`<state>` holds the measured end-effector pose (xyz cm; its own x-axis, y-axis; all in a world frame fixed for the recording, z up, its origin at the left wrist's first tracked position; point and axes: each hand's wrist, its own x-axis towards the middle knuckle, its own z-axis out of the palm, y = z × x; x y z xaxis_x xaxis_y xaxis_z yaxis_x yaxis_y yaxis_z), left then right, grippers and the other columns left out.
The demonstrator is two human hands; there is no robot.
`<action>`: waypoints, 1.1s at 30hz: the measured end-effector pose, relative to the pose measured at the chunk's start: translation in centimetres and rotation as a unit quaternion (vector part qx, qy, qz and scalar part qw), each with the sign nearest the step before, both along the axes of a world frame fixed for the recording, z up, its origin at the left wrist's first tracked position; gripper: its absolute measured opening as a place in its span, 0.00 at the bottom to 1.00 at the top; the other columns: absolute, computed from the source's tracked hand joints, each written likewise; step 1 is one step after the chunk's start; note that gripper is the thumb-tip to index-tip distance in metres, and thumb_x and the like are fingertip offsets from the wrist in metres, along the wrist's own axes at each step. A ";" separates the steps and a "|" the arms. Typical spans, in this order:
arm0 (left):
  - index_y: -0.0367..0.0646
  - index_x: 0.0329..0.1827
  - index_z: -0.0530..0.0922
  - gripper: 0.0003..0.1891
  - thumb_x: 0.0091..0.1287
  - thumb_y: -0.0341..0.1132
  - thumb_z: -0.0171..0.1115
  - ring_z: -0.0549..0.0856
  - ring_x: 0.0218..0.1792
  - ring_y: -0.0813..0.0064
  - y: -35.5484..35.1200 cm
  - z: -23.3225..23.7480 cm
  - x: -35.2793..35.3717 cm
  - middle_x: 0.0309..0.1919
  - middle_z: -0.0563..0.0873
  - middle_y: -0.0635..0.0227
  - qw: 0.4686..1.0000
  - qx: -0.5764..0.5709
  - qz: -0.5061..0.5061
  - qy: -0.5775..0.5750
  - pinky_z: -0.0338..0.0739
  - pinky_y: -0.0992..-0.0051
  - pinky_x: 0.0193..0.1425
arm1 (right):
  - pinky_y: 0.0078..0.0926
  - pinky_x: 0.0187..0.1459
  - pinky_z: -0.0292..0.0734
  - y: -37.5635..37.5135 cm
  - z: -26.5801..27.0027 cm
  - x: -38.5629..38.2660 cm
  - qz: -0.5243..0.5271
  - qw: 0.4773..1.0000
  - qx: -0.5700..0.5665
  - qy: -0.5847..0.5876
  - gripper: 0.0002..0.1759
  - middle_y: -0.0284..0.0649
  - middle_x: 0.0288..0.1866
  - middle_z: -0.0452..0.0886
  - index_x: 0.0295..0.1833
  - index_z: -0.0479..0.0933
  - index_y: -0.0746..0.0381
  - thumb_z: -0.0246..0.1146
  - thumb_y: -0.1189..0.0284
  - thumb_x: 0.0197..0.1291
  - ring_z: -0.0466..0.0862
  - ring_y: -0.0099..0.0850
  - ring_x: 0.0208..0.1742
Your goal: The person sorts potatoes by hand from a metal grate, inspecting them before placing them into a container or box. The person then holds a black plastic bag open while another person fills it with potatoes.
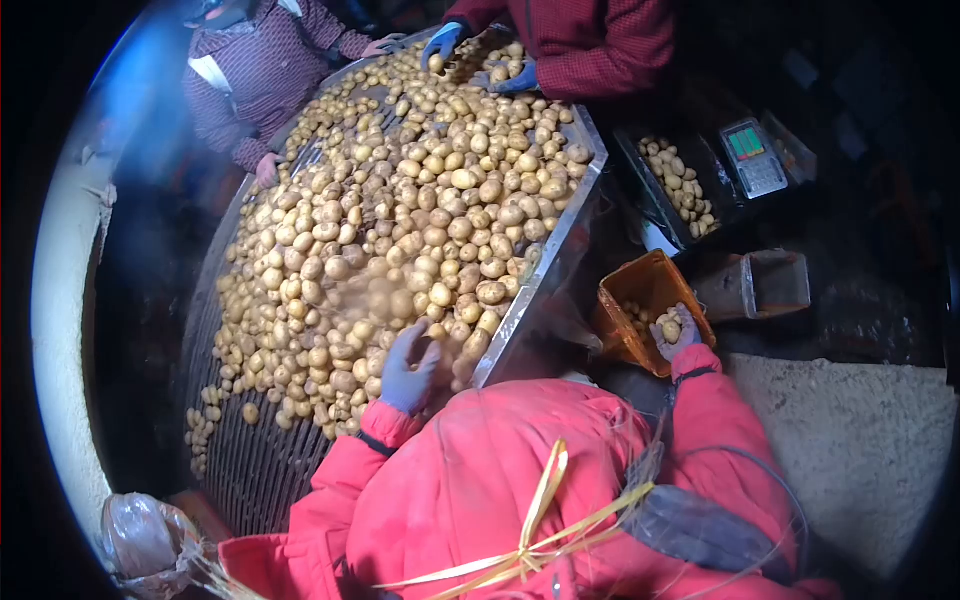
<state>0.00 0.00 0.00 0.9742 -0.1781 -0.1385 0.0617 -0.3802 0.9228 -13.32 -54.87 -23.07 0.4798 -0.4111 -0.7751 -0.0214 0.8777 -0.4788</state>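
Mainly, the potatoes [440, 215] lie in one wide heap on the slatted table [270, 455], from the middle of the view toward eleven o'clock; their skins are pale yellow-brown, and some have dark soil on them.

- At about seven to eight o'clock from the centre, the left hand [407, 378], in a grey-blue glove, is at the near side of the heap. Its thumb stands apart from the fingers; if the fingertips touch a potato, I cannot tell.
- At three o'clock, the right hand [682, 332], also gloved, is in the mouth of the orange bin [615, 300]. Its fingers are curled around the held potato [671, 328]; other potatoes lie lower in the bin.
- Also at three o'clock, farther out, a grey bin [778, 285] is just beside the orange one.
- At two o'clock, a black crate [655, 205] holds more potatoes, and a device with a green display [752, 155] is next to it.
- At one o'clock, a co-worker in dark red sleeves [605, 60] has two blue gloves over the heap, one holding a potato.
- Between ten and eleven o'clock, another person [255, 85] has both hands at the table side.
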 end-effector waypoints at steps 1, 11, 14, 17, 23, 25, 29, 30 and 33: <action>0.37 0.68 0.73 0.26 0.69 0.37 0.69 0.80 0.62 0.66 -0.9 -0.4 0.1 0.64 0.78 0.58 1.000 -0.009 -0.006 0.003 0.74 0.69 0.68 | 0.49 0.51 0.84 -1.6 -1.2 -0.9 -0.024 0.999 0.030 -0.021 0.12 0.31 0.44 0.81 0.45 0.79 0.45 0.69 0.54 0.60 0.82 0.36 0.48; 0.34 0.67 0.73 0.23 0.71 0.28 0.63 0.78 0.65 0.68 1.8 -1.4 0.3 0.64 0.79 0.57 0.999 -0.009 0.043 0.008 0.72 0.71 0.70 | 0.53 0.64 0.77 -20.1 13.2 -2.0 -0.321 0.939 -0.076 -0.094 0.22 0.41 0.61 0.77 0.55 0.76 0.54 0.60 0.49 0.68 0.77 0.39 0.63; 0.35 0.67 0.74 0.22 0.71 0.29 0.64 0.79 0.64 0.67 0.7 -1.1 0.4 0.63 0.80 0.58 0.999 0.022 0.033 -0.018 0.73 0.70 0.69 | 0.48 0.67 0.75 -19.1 12.4 -0.9 -0.310 0.945 -0.103 -0.025 0.27 0.40 0.69 0.71 0.63 0.72 0.54 0.58 0.48 0.68 0.72 0.40 0.71; 0.39 0.63 0.79 0.20 0.70 0.35 0.66 0.82 0.59 0.67 1.0 -1.7 0.0 0.58 0.83 0.58 0.990 0.096 0.043 -0.091 0.77 0.70 0.64 | 0.41 0.66 0.75 -16.4 6.3 2.3 -0.084 0.981 -0.107 -0.136 0.32 0.39 0.69 0.71 0.68 0.70 0.52 0.61 0.48 0.65 0.72 0.39 0.71; 0.41 0.62 0.79 0.29 0.59 0.44 0.72 0.77 0.64 0.48 0.8 1.3 -0.9 0.60 0.80 0.52 0.922 0.313 0.006 -0.228 0.69 0.53 0.70 | 0.29 0.41 0.78 5.6 11.4 15.8 0.303 0.783 -0.541 -0.051 0.17 0.37 0.39 0.83 0.59 0.79 0.57 0.61 0.63 0.69 0.82 0.31 0.37; 0.42 0.66 0.76 0.38 0.57 0.56 0.72 0.71 0.69 0.47 0.5 2.4 -1.8 0.64 0.77 0.52 0.860 0.449 -0.078 -0.228 0.60 0.47 0.75 | 0.34 0.43 0.79 13.5 19.0 18.1 0.358 0.634 -0.661 -0.180 0.18 0.42 0.41 0.84 0.59 0.80 0.61 0.62 0.63 0.68 0.82 0.37 0.38; 0.43 0.66 0.76 0.41 0.57 0.64 0.66 0.63 0.74 0.46 0.8 1.5 -3.1 0.65 0.75 0.55 0.834 0.507 -0.067 -0.209 0.48 0.37 0.75 | 0.41 0.51 0.77 23.3 20.4 20.0 0.468 0.317 -0.765 -0.310 0.15 0.41 0.47 0.83 0.50 0.83 0.55 0.63 0.61 0.62 0.82 0.42 0.49; 0.43 0.67 0.75 0.40 0.60 0.63 0.64 0.60 0.75 0.45 1.3 1.2 -3.3 0.66 0.74 0.57 0.829 0.527 -0.057 -0.180 0.46 0.38 0.76 | 0.41 0.51 0.77 24.4 20.1 20.1 0.470 0.313 -0.762 -0.318 0.15 0.41 0.47 0.83 0.50 0.83 0.55 0.63 0.61 0.62 0.82 0.42 0.49; 0.43 0.69 0.74 0.37 0.64 0.61 0.61 0.57 0.77 0.45 3.1 0.3 -4.2 0.69 0.73 0.60 0.814 0.550 -0.015 -0.187 0.45 0.38 0.77 | 0.44 0.57 0.73 26.0 19.2 21.2 0.548 0.229 -0.753 -0.283 0.15 0.38 0.49 0.81 0.48 0.83 0.51 0.62 0.57 0.61 0.79 0.40 0.58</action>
<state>-4.22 3.06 0.35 0.9823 -0.1711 0.0758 -0.1698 -0.9852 -0.0239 7.86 -28.85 -3.85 0.7825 0.6007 0.1643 0.6067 -0.6760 -0.4181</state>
